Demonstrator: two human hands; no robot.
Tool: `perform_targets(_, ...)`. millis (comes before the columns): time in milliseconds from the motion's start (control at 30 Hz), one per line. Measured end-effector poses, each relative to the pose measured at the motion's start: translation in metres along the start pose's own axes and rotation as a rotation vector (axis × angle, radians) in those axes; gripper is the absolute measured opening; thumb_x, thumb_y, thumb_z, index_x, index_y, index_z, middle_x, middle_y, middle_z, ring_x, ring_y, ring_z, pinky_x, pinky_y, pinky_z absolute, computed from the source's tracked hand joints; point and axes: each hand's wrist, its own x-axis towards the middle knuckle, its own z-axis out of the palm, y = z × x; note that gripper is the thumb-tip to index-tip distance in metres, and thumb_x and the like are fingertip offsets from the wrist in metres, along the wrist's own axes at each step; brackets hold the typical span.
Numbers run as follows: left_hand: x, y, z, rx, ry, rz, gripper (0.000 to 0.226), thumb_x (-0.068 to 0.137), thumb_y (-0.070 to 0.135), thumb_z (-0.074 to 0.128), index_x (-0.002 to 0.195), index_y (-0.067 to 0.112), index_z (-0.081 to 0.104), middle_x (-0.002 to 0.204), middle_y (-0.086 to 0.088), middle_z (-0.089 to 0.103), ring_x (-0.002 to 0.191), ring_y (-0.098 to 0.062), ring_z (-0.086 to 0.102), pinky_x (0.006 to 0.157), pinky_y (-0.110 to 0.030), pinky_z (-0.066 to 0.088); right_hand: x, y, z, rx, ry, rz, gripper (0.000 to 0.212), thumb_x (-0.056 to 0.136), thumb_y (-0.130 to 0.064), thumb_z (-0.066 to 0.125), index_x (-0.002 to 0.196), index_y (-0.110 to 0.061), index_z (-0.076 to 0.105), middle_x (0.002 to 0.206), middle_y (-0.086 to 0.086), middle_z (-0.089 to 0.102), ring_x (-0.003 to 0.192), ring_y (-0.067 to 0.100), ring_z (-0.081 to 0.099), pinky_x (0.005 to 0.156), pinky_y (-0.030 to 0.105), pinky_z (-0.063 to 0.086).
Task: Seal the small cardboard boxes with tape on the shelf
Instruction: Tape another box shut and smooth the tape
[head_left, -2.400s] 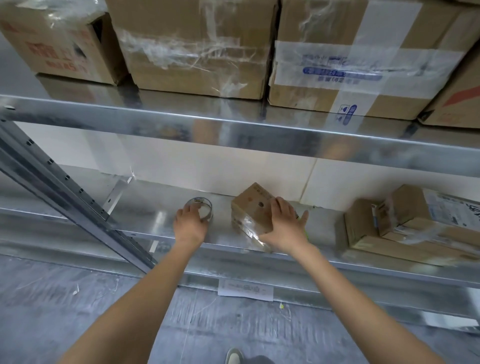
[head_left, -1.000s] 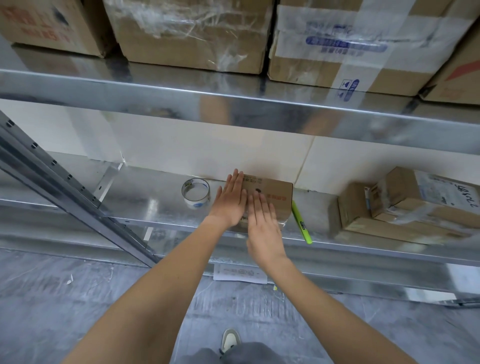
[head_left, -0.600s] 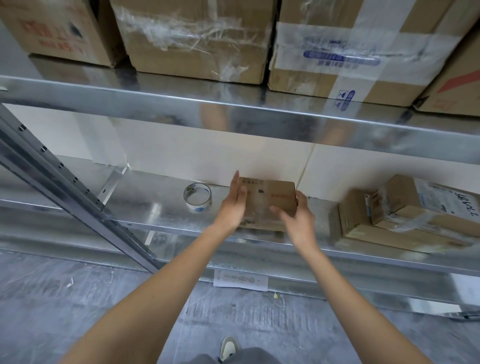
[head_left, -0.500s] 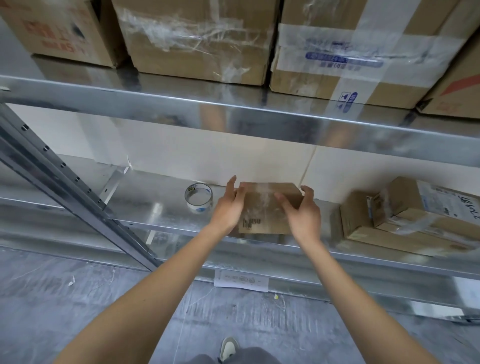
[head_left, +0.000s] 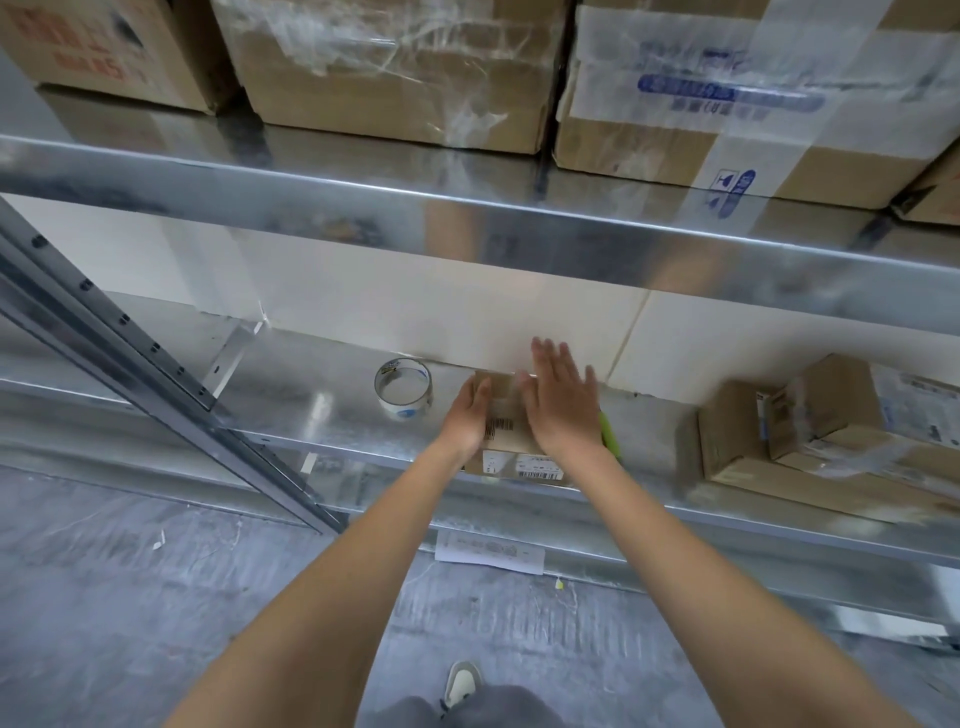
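Lower tier of a metal shelf, read from left to right. A roll of clear tape stands on the shelf just left of the hands, untouched. The left hand lies against the left side of the small cardboard box, fingers straight and together. The box sits at the near edge of the shelf, barcode labels on its top and near face, and a glossy strip across its top looks like tape. The right hand lies flat over the right part of the box top, fingers extended and slightly spread; neither hand grips anything. A green marker is partly visible just right of that hand. Farther right rest stacked taped boxes, well apart. Judged risks: the box stands so near the shelf lip that a firm smoothing stroke toward the person could push it off; uneven pressure could leave creases or lifted tape ends; a sweep to the right could knock the marker.
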Motion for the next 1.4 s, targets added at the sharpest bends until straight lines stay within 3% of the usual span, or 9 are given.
perform_targets(100, 0.016, -0.017, 0.000, 0.007, 0.028, -0.034, 0.063, 0.092, 0.051, 0.034, 0.140, 0.011, 0.045, 0.136, -0.007, 0.057, 0.128, -0.020, 0.052, 0.111, -0.039, 0.039, -0.001, -0.013, 0.009, -0.019, -0.142, -0.140, 0.058, 0.103, -0.045, 0.010, 0.155, -0.020, 0.000, 0.163, -0.006, -0.001, 0.149, 0.009, -0.004, 0.121, 0.041, -0.003)
perform_targets(200, -0.003, 0.006, -0.001, -0.020, 0.033, -0.044, 0.042, 0.106, 0.026, 0.028, 0.140, 0.008, 0.045, 0.135, 0.002, 0.052, 0.127, -0.012, 0.047, 0.106, -0.024, 0.035, -0.002, -0.014, 0.018, -0.128, -0.149, -0.141, 0.060, 0.103, -0.044, 0.010, 0.155, -0.016, 0.001, 0.163, -0.003, -0.003, 0.149, 0.010, -0.007, 0.121, 0.043, -0.004)
perform_targets(367, 0.001, -0.001, 0.003, -0.073, 0.070, -0.051, 0.047, 0.107, 0.030, 0.027, 0.148, 0.008, 0.033, 0.151, -0.007, 0.039, 0.138, -0.018, 0.037, 0.106, -0.020, 0.027, -0.031, -0.009, 0.017, -0.144, -0.127, -0.210, 0.082, 0.086, -0.050, -0.010, 0.154, -0.010, 0.010, 0.163, 0.004, 0.004, 0.150, 0.015, -0.001, 0.119, 0.040, -0.004)
perform_targets(767, 0.003, -0.001, 0.002, -0.044, 0.069, -0.047, 0.050, 0.106, 0.037, 0.028, 0.146, 0.008, 0.039, 0.147, -0.005, 0.045, 0.137, -0.019, 0.039, 0.111, -0.024, 0.027, -0.103, 0.008, 0.030, -0.062, -0.031, -0.359, 0.065, 0.096, -0.043, 0.023, 0.154, -0.012, 0.018, 0.161, 0.004, 0.018, 0.149, 0.016, 0.010, 0.121, 0.045, 0.010)
perform_targets(933, -0.001, 0.002, 0.000, -0.061, 0.018, -0.066, 0.052, 0.106, 0.040, 0.027, 0.147, 0.011, 0.038, 0.147, -0.004, 0.046, 0.136, -0.020, 0.041, 0.116, -0.037, 0.030, -0.087, 0.031, 0.012, 0.391, 0.097, 0.017, 0.082, 0.091, -0.040, 0.062, 0.154, -0.017, 0.015, 0.161, 0.008, 0.011, 0.149, 0.024, 0.004, 0.117, 0.036, 0.010)
perform_targets(1067, -0.006, 0.006, -0.005, -0.144, 0.066, -0.103, 0.047, 0.105, 0.039, 0.031, 0.138, 0.010, 0.050, 0.136, -0.009, 0.057, 0.123, -0.024, 0.054, 0.106, -0.039, 0.043, -0.075, 0.039, 0.001, 0.694, 0.016, 0.079, 0.084, 0.081, -0.028, 0.077, 0.147, -0.019, 0.027, 0.137, -0.009, 0.043, 0.128, 0.008, 0.040, 0.102, 0.017, 0.031)
perform_targets(1167, -0.010, 0.016, -0.010, -0.220, 0.123, -0.133, 0.048, 0.104, 0.045, 0.030, 0.120, 0.012, 0.062, 0.118, -0.007, 0.067, 0.100, -0.021, 0.063, 0.081, -0.029, 0.049, -0.059, 0.036, -0.008, 0.594, 0.079, 0.144, 0.077, 0.079, -0.058, 0.069, 0.137, -0.020, 0.037, 0.123, 0.000, 0.060, 0.111, 0.020, 0.056, 0.092, 0.034, 0.047)
perform_targets(1333, -0.011, 0.026, -0.012, 0.200, 0.090, -0.040, 0.070, 0.096, 0.065, 0.020, 0.134, 0.019, 0.056, 0.136, -0.009, 0.057, 0.128, -0.028, 0.050, 0.109, -0.039, 0.035, -0.022, 0.031, -0.028, 0.518, -0.006, 0.389, 0.058, 0.083, -0.071, 0.051, 0.095, -0.015, 0.051, 0.082, -0.003, 0.061, 0.080, 0.022, 0.059, 0.066, 0.032, 0.042)
perform_targets(1400, -0.008, 0.019, -0.010, 0.329, 0.042, -0.069, 0.075, 0.098, 0.064, 0.014, 0.140, 0.014, 0.050, 0.141, -0.013, 0.053, 0.129, -0.031, 0.048, 0.109, -0.038, 0.035, -0.011, 0.032, -0.023, 0.483, -0.078, 0.428, 0.064, 0.081, -0.077, 0.047, 0.097, -0.015, 0.050, 0.086, 0.001, 0.062, 0.082, 0.025, 0.060, 0.069, 0.034, 0.046)
